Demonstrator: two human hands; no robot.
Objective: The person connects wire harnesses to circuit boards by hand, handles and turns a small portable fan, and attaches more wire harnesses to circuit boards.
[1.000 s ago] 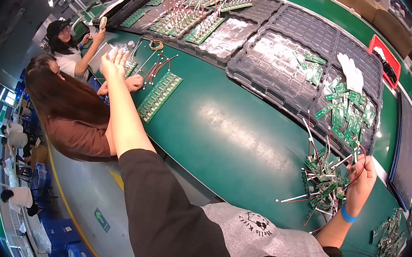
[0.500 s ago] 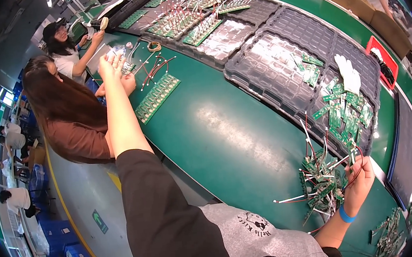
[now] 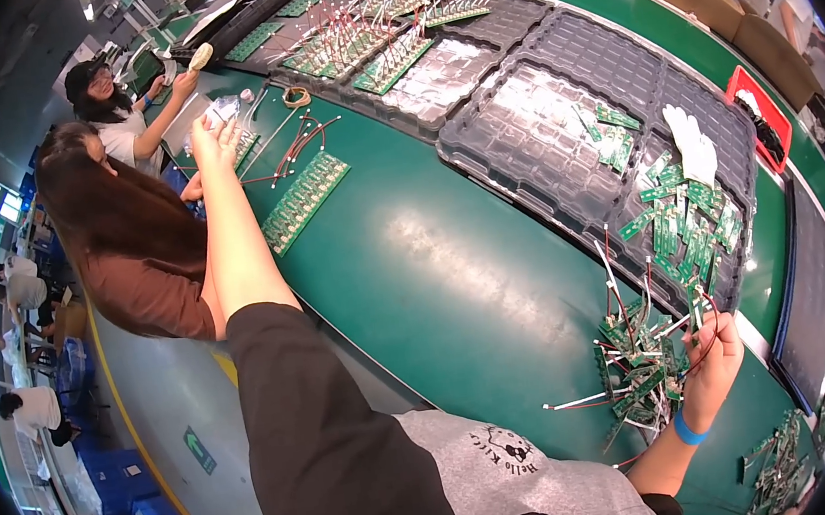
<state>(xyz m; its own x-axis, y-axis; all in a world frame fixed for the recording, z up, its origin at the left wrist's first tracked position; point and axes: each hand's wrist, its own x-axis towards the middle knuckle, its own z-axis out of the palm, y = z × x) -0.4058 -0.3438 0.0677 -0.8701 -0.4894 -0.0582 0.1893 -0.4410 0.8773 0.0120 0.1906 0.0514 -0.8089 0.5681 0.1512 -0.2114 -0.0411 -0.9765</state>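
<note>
My left hand (image 3: 215, 142) is stretched out over the far left of the table, fingers extended and apart, with no object visible in it. Past it lie a clear plastic bag (image 3: 224, 109) and part of a green circuit board. Close to my body on the right, my right hand (image 3: 713, 359) pinches a small green circuit board (image 3: 696, 312) with thin red and black wires. Beside that hand is a tangled heap of wired circuit boards (image 3: 641, 374). A larger green panel of boards (image 3: 308, 200) lies flat, nearer than the loose red wires (image 3: 296, 149).
Black trays (image 3: 523, 160) line the far side, holding wired panels, loose small boards (image 3: 681, 229) and a white glove (image 3: 691, 143). A red bin (image 3: 758, 116) stands at far right. A co-worker in brown (image 3: 138, 276) sits left, close to my arm; another person (image 3: 105, 109) sits beyond.
The co-worker's hand beside my left wrist has drawn back to the left. My left fingers stay extended, and my right hand keeps its pinch on the small board. The view has shifted slightly.
</note>
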